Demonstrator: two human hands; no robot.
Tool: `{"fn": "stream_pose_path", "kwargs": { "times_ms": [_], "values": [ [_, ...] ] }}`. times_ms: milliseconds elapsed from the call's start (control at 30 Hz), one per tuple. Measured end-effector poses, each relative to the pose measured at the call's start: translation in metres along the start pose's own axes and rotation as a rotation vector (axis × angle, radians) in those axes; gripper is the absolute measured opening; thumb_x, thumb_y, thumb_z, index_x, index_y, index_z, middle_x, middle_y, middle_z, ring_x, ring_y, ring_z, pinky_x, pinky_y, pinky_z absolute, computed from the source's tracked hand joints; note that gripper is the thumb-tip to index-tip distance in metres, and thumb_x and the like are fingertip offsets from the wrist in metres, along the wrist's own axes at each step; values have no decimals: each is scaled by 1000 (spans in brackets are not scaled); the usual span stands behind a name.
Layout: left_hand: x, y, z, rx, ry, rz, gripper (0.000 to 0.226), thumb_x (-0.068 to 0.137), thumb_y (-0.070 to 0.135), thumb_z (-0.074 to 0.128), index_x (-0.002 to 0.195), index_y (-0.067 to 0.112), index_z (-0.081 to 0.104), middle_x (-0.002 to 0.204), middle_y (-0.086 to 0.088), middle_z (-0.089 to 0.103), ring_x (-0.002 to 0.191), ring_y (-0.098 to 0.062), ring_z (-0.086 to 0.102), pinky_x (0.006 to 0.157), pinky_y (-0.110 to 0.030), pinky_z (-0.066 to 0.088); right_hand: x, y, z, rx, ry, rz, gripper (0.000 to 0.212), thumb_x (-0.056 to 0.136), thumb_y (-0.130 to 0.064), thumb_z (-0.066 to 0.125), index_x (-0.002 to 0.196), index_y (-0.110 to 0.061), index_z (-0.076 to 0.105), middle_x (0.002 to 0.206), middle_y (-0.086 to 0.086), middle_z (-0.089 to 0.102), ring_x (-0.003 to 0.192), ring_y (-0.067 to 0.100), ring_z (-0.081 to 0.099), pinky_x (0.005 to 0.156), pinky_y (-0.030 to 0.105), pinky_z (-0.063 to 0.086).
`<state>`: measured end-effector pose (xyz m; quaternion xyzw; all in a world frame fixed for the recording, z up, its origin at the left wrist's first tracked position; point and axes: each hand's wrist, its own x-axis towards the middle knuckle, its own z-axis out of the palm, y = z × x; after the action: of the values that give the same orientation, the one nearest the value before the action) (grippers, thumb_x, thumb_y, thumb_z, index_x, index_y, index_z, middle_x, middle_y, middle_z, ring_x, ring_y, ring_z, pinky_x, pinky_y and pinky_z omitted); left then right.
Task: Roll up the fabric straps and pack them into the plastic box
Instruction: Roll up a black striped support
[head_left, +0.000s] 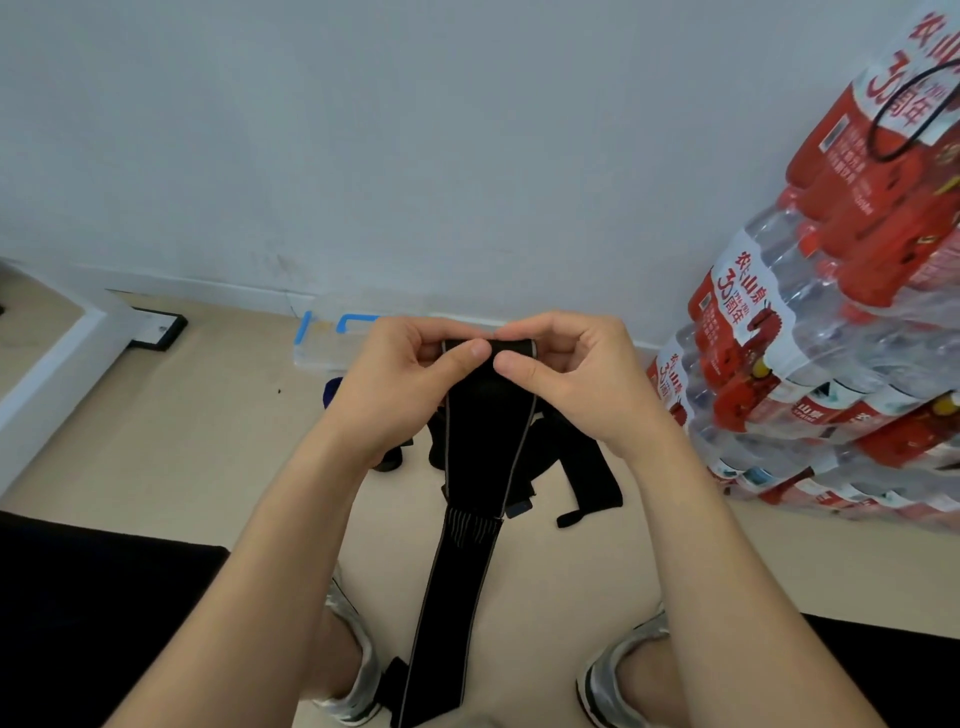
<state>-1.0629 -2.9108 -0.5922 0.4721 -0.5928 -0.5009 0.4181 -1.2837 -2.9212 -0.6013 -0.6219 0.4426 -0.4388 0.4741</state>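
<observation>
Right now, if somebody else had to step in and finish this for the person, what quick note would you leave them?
Left hand: pinches the top end of the black strap.
Right hand: pinches the same end, beside the left.
The strap's top end is folded over between the thumbs. The rest hangs long and unrolled.
The other straps lie loose on the floor. The plastic box stands by the wall, contents partly hidden.
Done: the roll just started.
Left: finish rolling, pack it, then do the others.
</observation>
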Motion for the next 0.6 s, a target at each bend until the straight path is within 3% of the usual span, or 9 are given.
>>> {"fn": "stream_pose_path", "kwargs": {
  "times_ms": [67, 200, 300, 467, 533, 600],
  "values": [
    [0, 0, -1, -4, -1, 33, 18, 106, 15, 71, 117, 20, 83, 96, -1, 84, 91, -14, 81, 75, -21, 61, -2, 0, 1, -14, 3, 1, 24, 90, -38, 87, 113, -37, 83, 97, 10, 83, 94, 30, 82, 91, 56, 65],
    [-2, 4, 2, -71, -60, -46, 21, 110, 30, 64, 119, 23, 81, 104, -10, 83, 99, -28, 82, 82, -41, 68, -1, -1, 1, 5, 37, -36, 23, 89, -26, 88, 108, -39, 85, 97, 0, 84, 90, 20, 82, 83, 39, 68],
    [0, 6, 1, -12, -62, -64, 21, 111, 30, 63, 114, 25, 83, 100, -11, 84, 95, -27, 82, 82, -48, 68, -1, 0, 1, 25, 37, -19, 24, 85, -18, 90, 106, -31, 86, 103, -2, 84, 100, 20, 82, 92, 42, 67],
    [-4, 6, 0, -15, -5, 39, 19, 101, 15, 78, 117, 23, 84, 101, 1, 85, 97, -16, 82, 78, -20, 62, 0, -1, 1, 3, 30, 22, 22, 90, -38, 85, 110, -28, 84, 100, 10, 83, 98, 30, 81, 94, 56, 64],
    [-6, 10, -1, -51, -8, 22, 17, 102, 19, 77, 117, 21, 84, 103, -3, 85, 97, -19, 82, 76, -21, 62, 1, -1, 1, 3, 42, 21, 18, 92, -32, 85, 109, -26, 85, 98, 8, 83, 96, 27, 82, 92, 52, 66],
    [-5, 13, -2, -78, -40, -23, 18, 106, 28, 71, 118, 21, 82, 104, -9, 84, 99, -25, 82, 78, -35, 67, 2, -2, 2, 54, 50, -11, 16, 91, -19, 87, 107, -24, 85, 100, 3, 84, 97, 23, 82, 88, 41, 67]
  ]
}}
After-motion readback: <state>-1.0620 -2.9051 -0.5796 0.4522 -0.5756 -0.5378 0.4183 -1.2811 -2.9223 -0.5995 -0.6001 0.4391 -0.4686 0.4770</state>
